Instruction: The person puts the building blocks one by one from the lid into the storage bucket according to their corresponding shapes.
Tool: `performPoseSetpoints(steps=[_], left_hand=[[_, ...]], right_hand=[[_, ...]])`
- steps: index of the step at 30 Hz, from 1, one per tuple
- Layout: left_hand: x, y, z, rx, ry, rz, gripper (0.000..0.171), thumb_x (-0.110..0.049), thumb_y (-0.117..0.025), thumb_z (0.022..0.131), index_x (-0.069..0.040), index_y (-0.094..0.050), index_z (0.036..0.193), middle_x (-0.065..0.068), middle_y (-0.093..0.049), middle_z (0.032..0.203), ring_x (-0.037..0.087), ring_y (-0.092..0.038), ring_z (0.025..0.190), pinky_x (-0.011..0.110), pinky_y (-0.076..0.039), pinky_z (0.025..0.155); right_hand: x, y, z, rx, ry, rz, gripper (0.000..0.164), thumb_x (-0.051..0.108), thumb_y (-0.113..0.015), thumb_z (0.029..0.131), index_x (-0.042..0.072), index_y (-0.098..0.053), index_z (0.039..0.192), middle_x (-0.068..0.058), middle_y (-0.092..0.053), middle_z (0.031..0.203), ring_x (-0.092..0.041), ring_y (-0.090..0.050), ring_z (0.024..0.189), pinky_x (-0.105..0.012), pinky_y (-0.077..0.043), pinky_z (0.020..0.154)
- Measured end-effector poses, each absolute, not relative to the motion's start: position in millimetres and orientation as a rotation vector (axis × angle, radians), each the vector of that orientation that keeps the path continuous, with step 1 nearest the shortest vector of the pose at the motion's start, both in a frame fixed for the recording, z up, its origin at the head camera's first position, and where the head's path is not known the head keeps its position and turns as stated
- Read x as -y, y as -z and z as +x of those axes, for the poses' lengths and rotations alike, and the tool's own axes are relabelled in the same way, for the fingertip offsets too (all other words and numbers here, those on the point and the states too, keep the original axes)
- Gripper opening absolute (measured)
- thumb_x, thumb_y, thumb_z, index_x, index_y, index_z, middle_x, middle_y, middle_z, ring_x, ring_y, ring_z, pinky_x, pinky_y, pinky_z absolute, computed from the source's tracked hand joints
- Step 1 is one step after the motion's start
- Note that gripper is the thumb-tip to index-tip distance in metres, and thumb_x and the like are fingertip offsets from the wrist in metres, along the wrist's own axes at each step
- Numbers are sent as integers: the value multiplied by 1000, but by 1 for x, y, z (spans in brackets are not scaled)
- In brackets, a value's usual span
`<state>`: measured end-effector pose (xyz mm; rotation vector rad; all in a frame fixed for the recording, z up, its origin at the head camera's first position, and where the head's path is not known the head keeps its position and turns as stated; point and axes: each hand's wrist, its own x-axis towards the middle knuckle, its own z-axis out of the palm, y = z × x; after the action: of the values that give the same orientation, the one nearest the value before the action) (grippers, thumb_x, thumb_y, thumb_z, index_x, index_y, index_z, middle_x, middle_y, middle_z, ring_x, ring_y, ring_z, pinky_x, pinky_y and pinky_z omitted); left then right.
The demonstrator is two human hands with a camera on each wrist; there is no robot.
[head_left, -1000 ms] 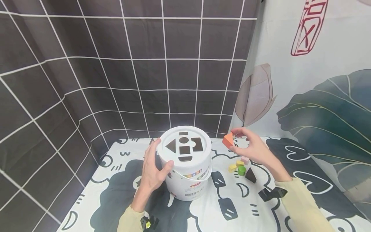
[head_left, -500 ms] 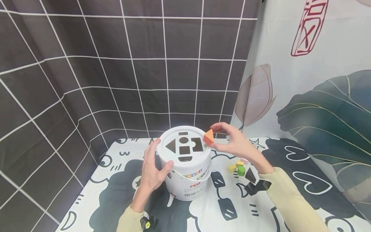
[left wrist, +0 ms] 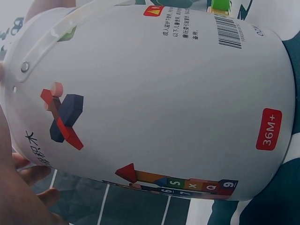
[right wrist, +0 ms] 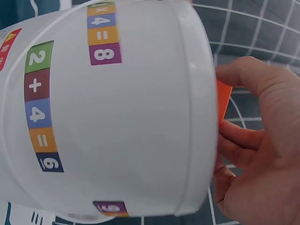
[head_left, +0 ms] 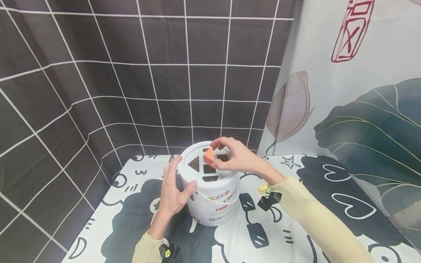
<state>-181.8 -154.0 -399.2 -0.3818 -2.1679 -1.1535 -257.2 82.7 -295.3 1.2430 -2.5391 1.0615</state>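
A white plastic bucket [head_left: 212, 190] with shape-cut holes in its round lid [head_left: 197, 155] stands on a black-and-white cartoon-print table cover [head_left: 131, 204], in front of a dark grid-patterned backdrop [head_left: 131, 73]. The left hand [head_left: 172, 193] lies against the bucket's left side, thumb curved round the wall under the lid's rim and fingers spread along it, a hold that seems meant to keep the bucket from sliding or turning. The right hand [head_left: 235, 159] pinches a small orange triangular wooden block [head_left: 209, 156] between thumb and fingertips and holds it just over the lid, above the middle cutouts and beside the triangular hole [head_left: 194, 164]; the light grip leaves most of the block free, so it can be turned. Whether the block touches the lid cannot be told. Right of the bucket, a small yellow block [head_left: 263, 189] lies on the cover, partly hidden by the right forearm.
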Motion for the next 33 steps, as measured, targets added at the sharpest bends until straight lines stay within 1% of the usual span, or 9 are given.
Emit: performPoseSetpoints(steps=[3, 10, 14, 18, 23, 27, 29, 33], left_hand=[[154, 398, -182, 2179, 1155, -378, 80, -42, -65, 82, -7, -42, 149, 16, -42, 152, 38, -29, 144, 69, -24, 108], [154, 397, -181, 2194, 1158, -372, 79, -41, -64, 82, -7, -42, 149, 16, -42, 152, 37, -29, 144, 69, -24, 108], [154, 397, -181, 2196, 1152, -373, 79, -42, -64, 82, -7, -41, 149, 16, -42, 152, 38, -29, 144, 69, -25, 108], [154, 397, -181, 2197, 1146, -377, 79, -42, -64, 83, -7, -41, 150, 16, -42, 153, 38, -28, 144, 69, -25, 108], [155, 399, -182, 2179, 1137, -386, 80, -44, -64, 82, -7, -41, 150, 16, -43, 152, 37, -32, 142, 67, -27, 108], [155, 399, -183, 2165, 1130, -388, 80, -44, -64, 82, -7, -42, 149, 16, -43, 151, 36, -35, 140, 66, -28, 107], [155, 399, -182, 2164, 1126, -387, 80, -43, -65, 82, -7, -42, 149, 16, -43, 151, 37, -35, 140, 66, -29, 107], [156, 399, -182, 2157, 1122, -385, 81, -42, -66, 80, -8, -42, 149, 16, -43, 152, 37, -35, 140, 66, -29, 107]], right_hand=[[-73, 295, -261, 2569, -1018, 1270, 50, 25, -80, 80, 7, -62, 123, -5, -66, 115, -23, -55, 107, -46, -48, 88], [-55, 297, -266, 2593, -1001, 1310, 52, 28, -79, 80, 5, -62, 123, -6, -67, 116, -23, -59, 109, -46, -49, 92], [-48, 298, -268, 2598, -1010, 1325, 51, 26, -79, 81, 4, -61, 123, -7, -66, 117, -23, -61, 111, -40, -50, 93], [-44, 300, -269, 2623, -1005, 1316, 52, 26, -78, 81, 4, -61, 124, -9, -66, 119, -23, -61, 112, -39, -51, 95], [-41, 302, -268, 2638, -972, 1307, 52, 30, -78, 80, 6, -63, 123, -6, -67, 117, -21, -62, 110, -36, -50, 95], [-40, 304, -269, 2601, -967, 1351, 54, 28, -80, 80, 2, -62, 123, -8, -67, 117, -21, -64, 108, -32, -50, 95], [-43, 305, -270, 2562, -976, 1355, 54, 26, -81, 80, 1, -62, 123, -9, -67, 117, -22, -63, 107, -34, -50, 94], [-57, 304, -271, 2468, -1042, 1288, 50, 23, -80, 82, 0, -63, 122, -11, -67, 114, -26, -62, 105, -43, -50, 92]])
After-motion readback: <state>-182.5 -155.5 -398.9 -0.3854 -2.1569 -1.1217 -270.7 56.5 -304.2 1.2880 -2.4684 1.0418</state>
